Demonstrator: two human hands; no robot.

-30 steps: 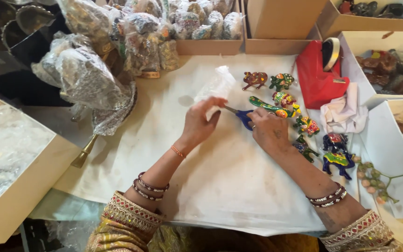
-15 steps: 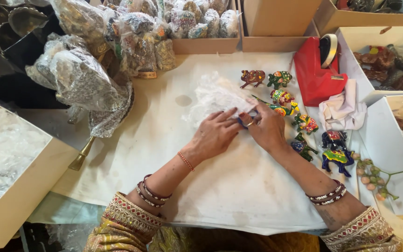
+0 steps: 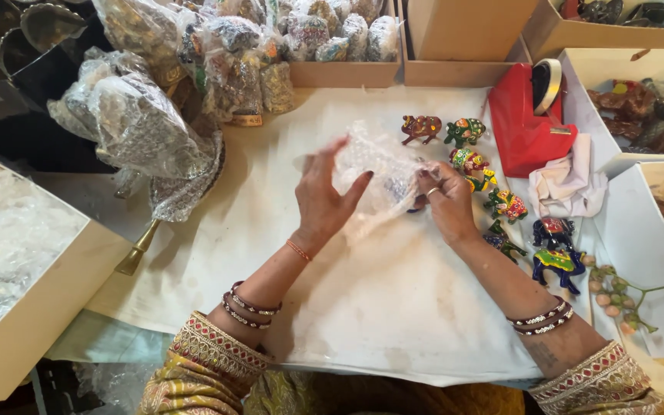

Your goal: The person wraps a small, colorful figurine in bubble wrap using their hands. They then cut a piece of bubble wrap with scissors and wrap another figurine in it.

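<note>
My left hand and my right hand hold up a sheet of clear bubble wrap between them, just above the white paper-covered table. The left fingers are spread against its near side; the right fingers pinch its right edge. A blue scissor handle shows dimly through the wrap under my right hand. To the right of my hands lie small painted animal figurines: a brown camel, a green one, a blue elephant and several others.
A red tape dispenser and a white cloth lie at the right. Cardboard boxes line the back and right. Plastic-wrapped items are piled at the back left. A box of wrap stands at the left. A bead sprig rests beside the elephant.
The scissors were cutting the wrap, then both hands pressed down on the table; now both hands have lifted and spread the cut sheet of bubble wrap.
</note>
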